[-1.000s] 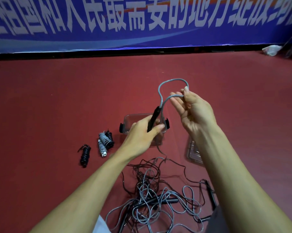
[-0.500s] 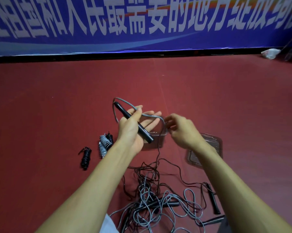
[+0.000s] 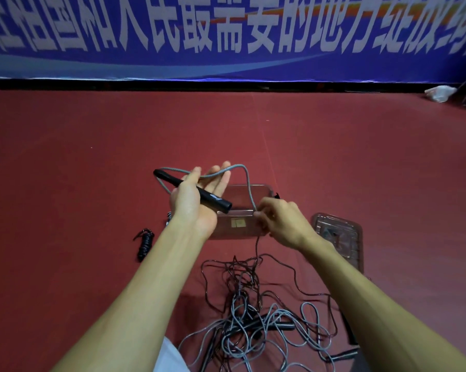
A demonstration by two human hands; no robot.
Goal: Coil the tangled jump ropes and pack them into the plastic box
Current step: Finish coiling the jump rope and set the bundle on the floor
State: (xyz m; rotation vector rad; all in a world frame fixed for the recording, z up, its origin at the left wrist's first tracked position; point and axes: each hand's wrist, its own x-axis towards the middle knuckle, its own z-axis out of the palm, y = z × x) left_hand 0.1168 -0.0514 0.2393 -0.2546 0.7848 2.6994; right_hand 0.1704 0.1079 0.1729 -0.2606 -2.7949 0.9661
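Observation:
My left hand is palm up above the clear plastic box. Its thumb clamps a black jump rope handle across the palm, while the fingers stay straight. The grey rope leaves the handle's far end, loops over my left fingertips and drops to my right hand, which pinches it beside the box. Below my hands a tangle of grey and dark ropes with black handles lies on the red floor.
A coiled black rope lies left of the box, and another coil peeks out behind my left wrist. The box's clear lid lies to the right. A blue banner lines the back wall, with a white bag at far right.
Both hands came down from a raised position to just above the box. The handle turned to lie across my left palm, and my right hand slid down the grey rope.

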